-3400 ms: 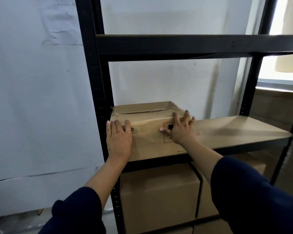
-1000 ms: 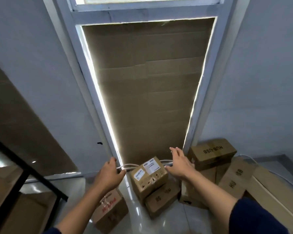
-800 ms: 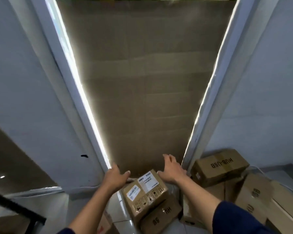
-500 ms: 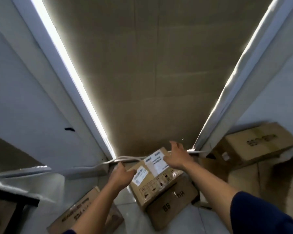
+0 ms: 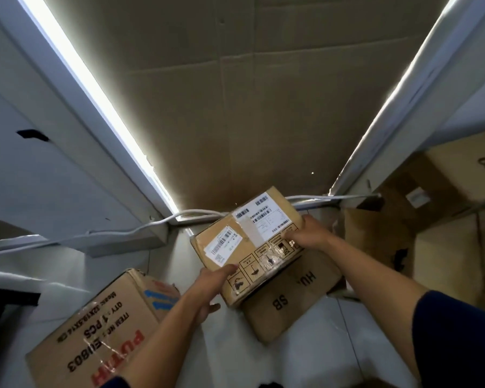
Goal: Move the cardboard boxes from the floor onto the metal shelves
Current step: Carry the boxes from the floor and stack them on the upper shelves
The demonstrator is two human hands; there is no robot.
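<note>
Left hand (image 5: 207, 287) and right hand (image 5: 310, 232) grip opposite ends of the labelled cardboard box (image 5: 249, 242).

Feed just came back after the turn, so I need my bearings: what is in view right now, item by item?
Labelled box: one, brown with white labels, on the HUB box, held by both hands.
HUB box: one, brown, on the floor beneath it.
Red-lettered box: one, brown, floor, lower left.
Boxes at right: several, brown, stacked by the wall; count unclear.
Cardboard sheet: brown, fills the white-framed opening.
Cable: one, white, along the frame's base.
Floor: white tiles.
Left hand: grips the labelled box's near corner.
Right hand: grips its right edge.
</note>
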